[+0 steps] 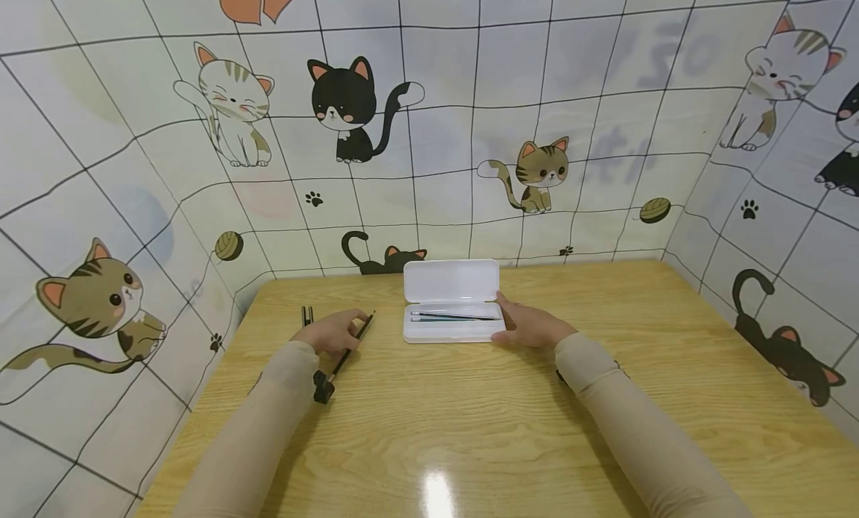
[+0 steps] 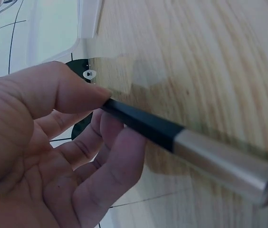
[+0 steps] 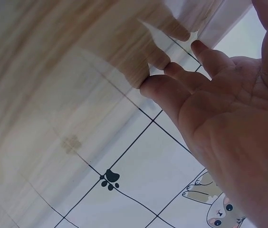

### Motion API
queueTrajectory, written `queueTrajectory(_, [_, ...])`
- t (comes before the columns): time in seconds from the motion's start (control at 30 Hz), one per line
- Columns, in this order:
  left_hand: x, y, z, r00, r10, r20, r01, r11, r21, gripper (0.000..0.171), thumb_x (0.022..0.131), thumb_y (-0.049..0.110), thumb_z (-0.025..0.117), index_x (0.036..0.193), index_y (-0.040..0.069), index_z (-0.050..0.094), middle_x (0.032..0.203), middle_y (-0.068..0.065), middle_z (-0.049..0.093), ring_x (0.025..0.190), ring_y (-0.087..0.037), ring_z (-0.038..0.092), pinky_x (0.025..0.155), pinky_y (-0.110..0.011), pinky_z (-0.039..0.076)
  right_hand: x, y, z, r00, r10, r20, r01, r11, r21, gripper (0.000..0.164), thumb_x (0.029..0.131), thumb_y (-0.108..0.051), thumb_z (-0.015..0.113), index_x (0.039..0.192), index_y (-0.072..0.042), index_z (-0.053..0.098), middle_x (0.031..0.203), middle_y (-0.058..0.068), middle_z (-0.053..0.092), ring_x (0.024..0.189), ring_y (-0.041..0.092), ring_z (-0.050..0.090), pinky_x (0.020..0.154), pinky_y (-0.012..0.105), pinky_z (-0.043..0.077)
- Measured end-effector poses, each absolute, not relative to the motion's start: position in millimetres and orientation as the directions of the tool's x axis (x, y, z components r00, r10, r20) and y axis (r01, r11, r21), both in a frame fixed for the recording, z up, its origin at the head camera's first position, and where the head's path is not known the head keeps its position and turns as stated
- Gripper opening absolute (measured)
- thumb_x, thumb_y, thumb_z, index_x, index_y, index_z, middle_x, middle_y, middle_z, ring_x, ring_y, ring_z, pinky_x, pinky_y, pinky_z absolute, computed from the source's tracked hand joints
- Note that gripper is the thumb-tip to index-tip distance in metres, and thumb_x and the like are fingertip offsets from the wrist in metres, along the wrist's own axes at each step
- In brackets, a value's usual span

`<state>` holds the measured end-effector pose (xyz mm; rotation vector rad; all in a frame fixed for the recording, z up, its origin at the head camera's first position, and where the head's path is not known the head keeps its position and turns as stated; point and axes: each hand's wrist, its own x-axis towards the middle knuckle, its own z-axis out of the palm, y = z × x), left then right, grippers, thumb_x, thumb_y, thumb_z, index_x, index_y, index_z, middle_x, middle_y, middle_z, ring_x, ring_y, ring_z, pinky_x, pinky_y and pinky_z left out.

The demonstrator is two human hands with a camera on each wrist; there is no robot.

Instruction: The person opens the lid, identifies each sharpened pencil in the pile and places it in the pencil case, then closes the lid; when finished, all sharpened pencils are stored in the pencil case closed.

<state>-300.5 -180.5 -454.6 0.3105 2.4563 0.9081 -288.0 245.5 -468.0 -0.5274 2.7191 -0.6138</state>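
Between thumb and fingertips, my left hand (image 1: 333, 333) pinches a black pencil (image 1: 354, 344) with a silver end. The pencil slants over the table, its narrow tip pointing up and away; close up, the left wrist view has its silver end at lower right. A white pencil case (image 1: 451, 338) lies with its lid (image 1: 451, 281) raised at the back. Inside it are slim pencils (image 1: 452, 317), dark and teal. My right hand (image 1: 533, 326) holds the case's right end, thumb at the front corner and fingers near the hinge.
Two dark, thin ends (image 1: 306, 314) show just behind my left hand, the rest hidden by it. The wooden table (image 1: 429, 414) meets a cat-print cloth wall (image 1: 443, 145) at the back and both sides.
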Motion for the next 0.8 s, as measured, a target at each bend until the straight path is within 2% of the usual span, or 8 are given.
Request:
queueTrajectory(0.33, [-298.8,-178.8,-450.4,-0.853,0.384,-0.354,0.052,0.738,0.673,0.063,0.095,-0.001,0.062,0.153,0.008,0.038,0.117,-0.016,0.055,0.073,-0.019,0.052,0.062,-0.032,0.05,-288.1,246.3,-466.8,-0.887,-0.414,-0.207,-0.283,0.839,-0.464,0.103,0.097,-0.051,0.064,0.162,-0.004,0.0,0.166,0.022,0.016,0.149,0.044,0.022,0.119,0.059,0.022])
queueTrajectory(0.63, [-297.7,-177.2,-447.8,-0.861,0.385,-0.333,0.049,0.714,0.698,0.065,0.093,-0.003,0.061,0.153,0.009,0.039,0.111,-0.014,0.053,0.054,-0.012,0.038,0.056,-0.029,0.044,-286.6,244.8,-465.5,-0.89,-0.408,-0.202,-0.282,0.842,-0.459,0.102,0.097,-0.05,0.064,0.162,-0.003,0.001,0.165,0.022,0.017,0.15,0.044,0.022,0.119,0.058,0.021])
queueTrajectory(0.8, [-298.7,-177.9,-448.0,-0.864,0.385,-0.324,0.063,0.722,0.689,0.066,0.093,-0.001,0.062,0.154,0.01,0.038,0.115,-0.015,0.054,0.064,-0.016,0.047,0.06,-0.031,0.049,-285.1,244.3,-465.0,-0.892,-0.402,-0.207,-0.272,0.843,-0.465,0.103,0.097,-0.051,0.064,0.163,-0.005,0.0,0.165,0.023,0.017,0.15,0.044,0.021,0.119,0.059,0.021])
